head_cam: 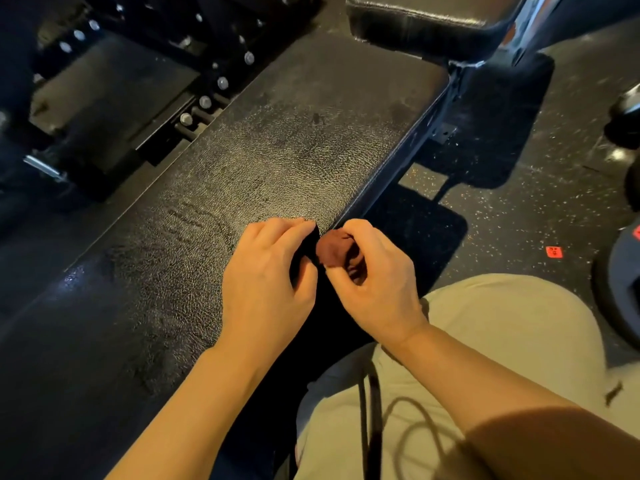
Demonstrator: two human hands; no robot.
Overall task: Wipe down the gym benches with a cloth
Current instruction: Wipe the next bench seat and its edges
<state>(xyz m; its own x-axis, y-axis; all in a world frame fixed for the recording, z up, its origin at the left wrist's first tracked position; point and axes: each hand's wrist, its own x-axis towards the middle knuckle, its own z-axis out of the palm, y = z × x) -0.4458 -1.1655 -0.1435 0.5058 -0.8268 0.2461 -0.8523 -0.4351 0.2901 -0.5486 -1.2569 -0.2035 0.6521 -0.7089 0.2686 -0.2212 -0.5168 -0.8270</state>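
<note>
Nearest to me, my beige trousers (485, 341) are filling the lower right, with a black cable (372, 427) lying over them. Just above, my right hand (374, 278) is grasping a small bunched dark red cloth (334, 249) in its curled fingers, at the near edge of the bench pad (277, 143). My left hand (266, 275) is curling beside it, touching the cloth; whether it is gripping, I cannot tell. Farther away, a second pad (433, 19) is standing.
</note>
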